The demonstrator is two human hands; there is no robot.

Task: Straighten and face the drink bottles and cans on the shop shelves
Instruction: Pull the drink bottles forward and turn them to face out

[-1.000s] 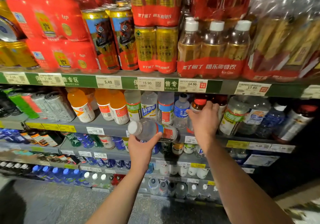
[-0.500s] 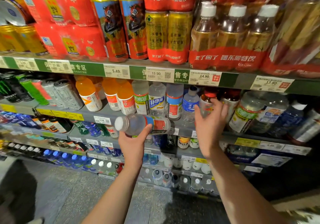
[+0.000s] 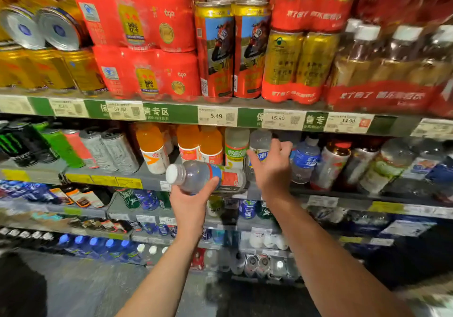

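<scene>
My left hand grips a clear bottle with a red and blue label, held on its side in front of the second shelf, white cap pointing left. My right hand reaches into that shelf, fingers curled round a clear bottle with a blue and white label that stands upright in the row. Beside it stand a green-labelled bottle, orange drink bottles and a small blue-labelled water bottle.
The top shelf carries red multipacks, tall cans and gold cans. Green and grey cans lean at the left of the second shelf. Lower shelves hold more small bottles. Grey floor lies below.
My right hand has moved left from the red-capped bottle to the clear blue-labelled one and closed on it. The view has shifted left and closer. The left hand still holds its bottle.
</scene>
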